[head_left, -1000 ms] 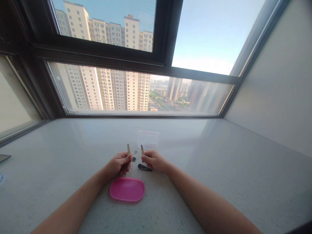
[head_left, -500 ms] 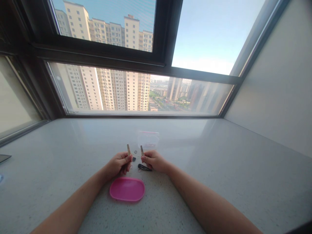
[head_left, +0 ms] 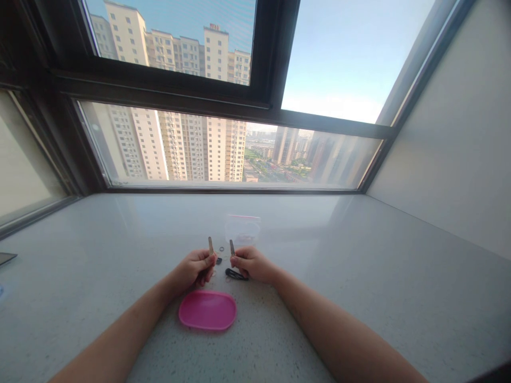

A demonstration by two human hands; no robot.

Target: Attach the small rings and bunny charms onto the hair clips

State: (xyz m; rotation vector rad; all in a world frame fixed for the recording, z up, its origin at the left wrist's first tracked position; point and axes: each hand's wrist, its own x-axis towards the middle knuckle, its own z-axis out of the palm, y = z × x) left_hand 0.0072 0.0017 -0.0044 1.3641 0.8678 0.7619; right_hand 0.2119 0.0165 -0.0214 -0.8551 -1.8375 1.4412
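Between the thumb and fingers of my left hand (head_left: 199, 266), a brass-coloured key (head_left: 211, 244) is pinched with its blade pointing up. My right hand (head_left: 251, 262) pinches a second, darker-looking key (head_left: 232, 247), also upright. The two keys stand side by side with a gap between them, and the fingers cover their heads. Just below my right fingers lies a black hair clip (head_left: 236, 274). A small black piece (head_left: 219, 260) and a small dark ring (head_left: 222, 249) rest between the hands. Nearer to me is a pink oval tray (head_left: 207, 309).
Behind the hands lies a clear zip bag (head_left: 242, 229) with small contents I cannot make out. The pale speckled counter (head_left: 319, 239) runs back to the window frame (head_left: 239, 190). A dark flat object (head_left: 7, 258) is at the far left edge.
Almost nothing differs. Both hands hold the keys in nearly the same place; the view has shifted very slightly.
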